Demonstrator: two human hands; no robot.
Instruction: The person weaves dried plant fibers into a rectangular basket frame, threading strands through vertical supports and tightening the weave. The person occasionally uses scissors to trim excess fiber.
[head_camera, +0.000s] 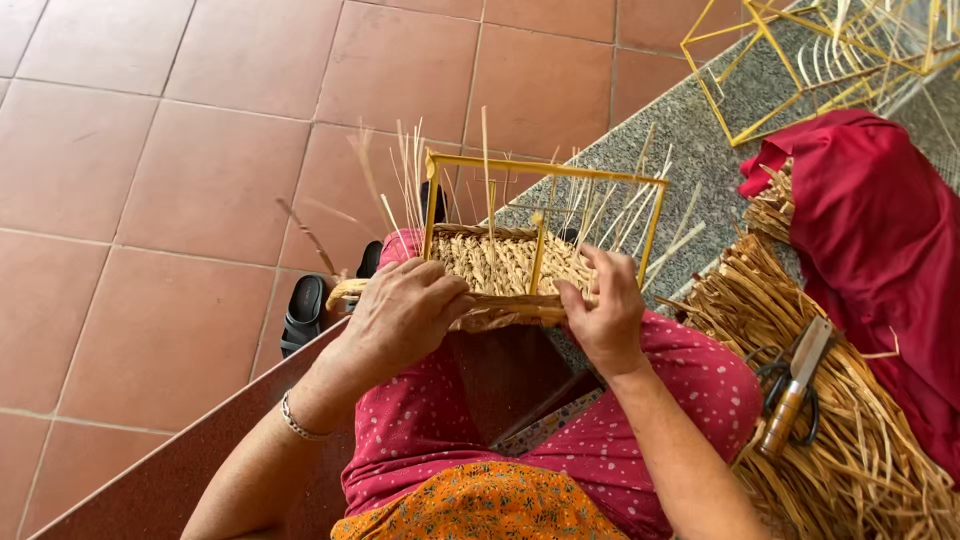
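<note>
A partly woven straw basket (505, 265) on a yellow wire frame (545, 170) rests on my knees, with loose straw ends sticking upward. My left hand (405, 310) grips the near left edge of the basket, fingers curled over the woven rim. Pinching the near right rim beside a yellow upright is my right hand (605, 310). I wear red dotted trousers and a bracelet on the left wrist.
A heap of dried straw strips (830, 430) lies at my right, with a wooden-handled knife (795, 385) and scissors on it. A red cloth (880, 240) covers more straw. Empty yellow wire frames (800, 50) stand on the grey stone ledge. Black sandals (305, 310) sit on the tiled floor.
</note>
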